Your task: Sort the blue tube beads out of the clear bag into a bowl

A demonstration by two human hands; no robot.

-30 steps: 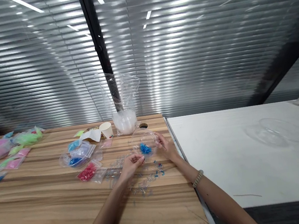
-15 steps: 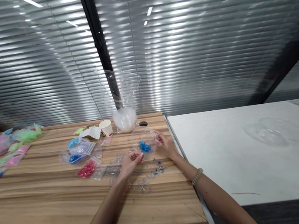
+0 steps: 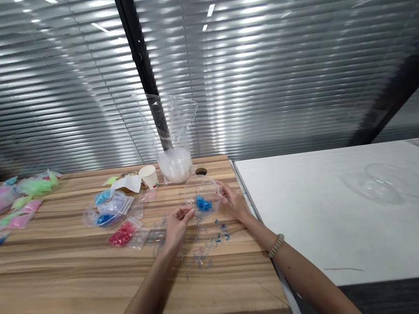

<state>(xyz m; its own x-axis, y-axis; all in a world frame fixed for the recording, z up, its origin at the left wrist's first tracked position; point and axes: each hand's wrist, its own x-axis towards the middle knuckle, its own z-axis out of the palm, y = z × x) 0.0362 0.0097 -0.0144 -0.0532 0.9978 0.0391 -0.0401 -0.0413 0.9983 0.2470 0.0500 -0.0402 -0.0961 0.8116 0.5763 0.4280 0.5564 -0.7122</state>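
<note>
A clear round plastic bowl (image 3: 205, 179) holds a small heap of blue tube-like pieces (image 3: 203, 203) and is tilted toward me. My right hand (image 3: 235, 204) grips its right rim, thumb and fingers closed on the edge. By the bowl's lower left side is my left hand (image 3: 178, 224), its thumb and fingertips pinched together. Whether it touches the bowl or pinches a small piece, I cannot tell. Below the hands, clear short tubes (image 3: 199, 255) and a few blue pieces (image 3: 221, 230) lie scattered on the wooden table.
Left of my hands lie a bag of red pieces (image 3: 122, 235) and a clear dish (image 3: 89, 218) with small bags. Behind stand a paper cup (image 3: 149, 177) and a stack of clear bowls (image 3: 175, 166) in plastic. Clear lids (image 3: 402, 180) rest on the white table (image 3: 302, 227).
My left hand has shifted slightly up and left, its pinched fingertips moving from below the bowl to its left side. My right hand keeps its grip on the bowl.
</note>
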